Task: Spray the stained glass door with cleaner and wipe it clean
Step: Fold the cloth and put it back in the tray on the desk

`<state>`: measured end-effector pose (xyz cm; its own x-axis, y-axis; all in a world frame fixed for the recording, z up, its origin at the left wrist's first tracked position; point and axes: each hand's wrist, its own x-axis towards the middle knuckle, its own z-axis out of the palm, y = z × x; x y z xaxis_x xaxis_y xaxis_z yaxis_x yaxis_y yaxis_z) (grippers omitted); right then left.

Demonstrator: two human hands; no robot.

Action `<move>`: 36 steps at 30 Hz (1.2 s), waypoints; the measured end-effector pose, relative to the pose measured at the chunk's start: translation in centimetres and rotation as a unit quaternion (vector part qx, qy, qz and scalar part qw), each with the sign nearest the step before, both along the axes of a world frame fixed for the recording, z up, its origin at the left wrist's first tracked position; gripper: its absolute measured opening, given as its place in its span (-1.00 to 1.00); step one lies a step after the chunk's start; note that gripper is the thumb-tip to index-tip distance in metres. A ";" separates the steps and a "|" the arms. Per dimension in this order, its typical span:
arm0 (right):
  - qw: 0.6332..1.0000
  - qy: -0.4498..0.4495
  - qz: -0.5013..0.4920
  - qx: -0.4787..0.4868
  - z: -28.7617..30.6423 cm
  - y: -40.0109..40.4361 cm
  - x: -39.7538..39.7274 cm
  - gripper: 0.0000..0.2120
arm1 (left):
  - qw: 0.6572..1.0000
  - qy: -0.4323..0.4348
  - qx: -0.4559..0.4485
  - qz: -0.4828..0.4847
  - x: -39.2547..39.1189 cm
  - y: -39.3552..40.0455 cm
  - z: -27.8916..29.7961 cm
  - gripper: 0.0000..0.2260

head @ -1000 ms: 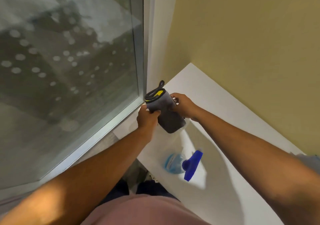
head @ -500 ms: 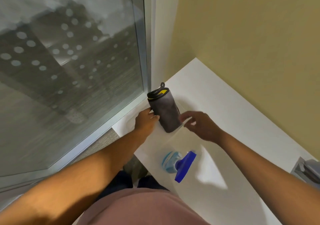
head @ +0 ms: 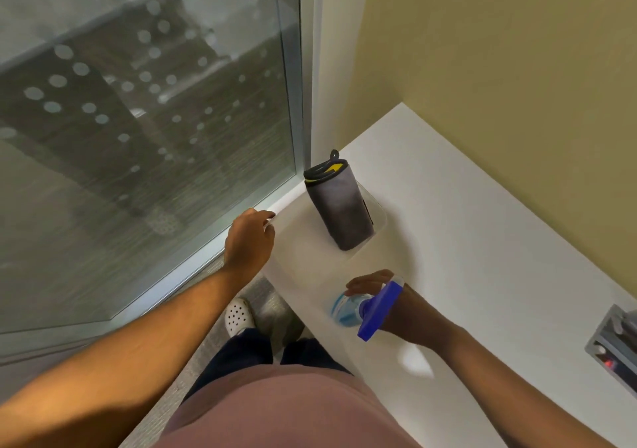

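The glass door (head: 138, 137) fills the left, with pale round spots and smears on it. A folded grey cloth (head: 339, 206) with black-and-yellow edging stands upright in a clear tray (head: 303, 258) on the white counter (head: 465, 240). A spray bottle (head: 344, 309) of blue liquid with a blue trigger head stands at the tray's near end. My right hand (head: 403, 309) wraps around the bottle's neck from the right. My left hand (head: 250, 237) is at the tray's left rim, fingers curled on its corner, apart from the cloth.
A yellow wall (head: 499, 68) rises behind the counter. A grey box (head: 617, 344) sits at the counter's right edge. The door's metal frame (head: 300, 120) meets the counter's corner. My white shoe (head: 239, 315) stands on grey carpet below.
Both hands have let go of the cloth, which now stands alone in the tray. My right hand dropped to the spray bottle; my left slid out to the tray's rim.
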<state>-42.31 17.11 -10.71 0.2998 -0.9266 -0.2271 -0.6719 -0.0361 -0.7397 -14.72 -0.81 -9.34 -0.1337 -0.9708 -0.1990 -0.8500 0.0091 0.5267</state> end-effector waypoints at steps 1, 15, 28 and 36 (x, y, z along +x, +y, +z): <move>1.000 0.008 -0.007 -0.011 -0.1 0.1 0.1 -0.42 | 1.000 0.004 0.001 -0.002 0.2 0.0 -0.3 -0.73; 0.953 -0.044 -0.273 -0.120 12.1 -1.4 7.8 -0.48 | 0.998 0.049 0.007 0.023 1.1 -0.3 -1.6 -0.74; 0.937 -0.029 -0.306 0.167 6.7 -9.9 12.5 -0.52 | 0.996 0.073 0.015 0.048 1.2 0.2 -1.6 -0.73; 0.944 -0.003 -0.290 0.159 3.3 -10.0 13.8 -0.39 | 0.997 0.068 0.023 0.037 1.1 0.0 -1.4 -0.71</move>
<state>-28.51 7.11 -7.46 -0.2350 -0.8202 -0.5217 -0.5064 0.5614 -0.6545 -13.65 -0.78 -10.71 -0.0905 -0.9692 -0.2288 -0.7687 -0.0781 0.6348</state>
